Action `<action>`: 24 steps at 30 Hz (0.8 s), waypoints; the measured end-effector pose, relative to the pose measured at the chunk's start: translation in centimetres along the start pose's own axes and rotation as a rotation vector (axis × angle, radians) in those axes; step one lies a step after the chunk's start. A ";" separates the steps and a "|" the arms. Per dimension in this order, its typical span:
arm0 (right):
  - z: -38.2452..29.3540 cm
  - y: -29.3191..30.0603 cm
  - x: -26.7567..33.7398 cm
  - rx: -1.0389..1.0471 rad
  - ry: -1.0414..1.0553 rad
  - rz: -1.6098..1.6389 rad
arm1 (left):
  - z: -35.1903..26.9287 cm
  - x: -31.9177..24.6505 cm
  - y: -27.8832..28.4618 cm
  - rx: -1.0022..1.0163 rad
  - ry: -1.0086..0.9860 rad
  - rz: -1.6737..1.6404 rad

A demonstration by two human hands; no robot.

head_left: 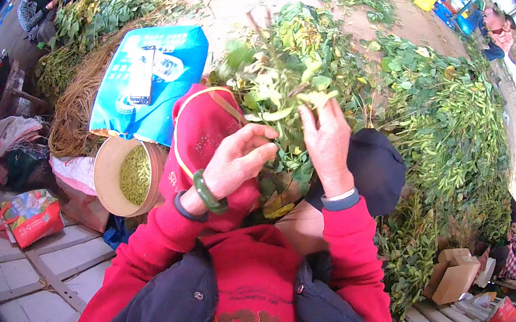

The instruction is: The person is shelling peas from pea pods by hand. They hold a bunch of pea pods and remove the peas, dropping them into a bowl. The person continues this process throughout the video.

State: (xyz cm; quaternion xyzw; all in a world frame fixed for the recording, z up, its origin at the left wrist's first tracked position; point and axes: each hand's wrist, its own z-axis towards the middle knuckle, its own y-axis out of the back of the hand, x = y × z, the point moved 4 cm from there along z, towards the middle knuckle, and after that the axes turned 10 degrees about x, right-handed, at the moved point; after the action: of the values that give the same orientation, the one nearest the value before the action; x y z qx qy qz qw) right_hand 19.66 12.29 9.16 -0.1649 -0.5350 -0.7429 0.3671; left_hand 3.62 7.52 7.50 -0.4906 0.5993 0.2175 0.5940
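Green bean pods, which look like soybean, are pinched at the fingertips of my right hand. My left hand, with a green bangle at its wrist, has thumb and fingers apart and holds nothing that I can see. Between and beyond my hands stands a leafy bean plant with pods on its stem, partly blurred. One pale pod lies just past the left fingertips. Left of my red-covered knee, a tilted bucket contains shelled green beans.
A blue bag with a phone on it lies ahead left. Heaped bean plants cover the ground at right. A red shopping bag sits on tiles at left; a cardboard box is at lower right. Other people sit at the edges.
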 end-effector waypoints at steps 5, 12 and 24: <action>-3.3 -4.2 0.2 0.142 0.005 -0.170 | 0.7 3.3 2.3 -0.383 -0.138 0.533; -6.9 -8.0 0.9 0.284 0.121 -0.261 | -1.3 8.2 4.2 -0.356 -0.002 0.798; -10.6 -5.6 2.3 0.224 -0.097 0.097 | -4.0 7.6 3.1 -0.385 -0.111 1.255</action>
State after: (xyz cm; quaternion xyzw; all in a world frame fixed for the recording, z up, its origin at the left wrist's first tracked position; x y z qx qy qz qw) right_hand 15.66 2.62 2.90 -0.1844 -0.6229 -0.6511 0.3925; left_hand 0.42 2.96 0.23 -0.1338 0.6905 0.6508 0.2860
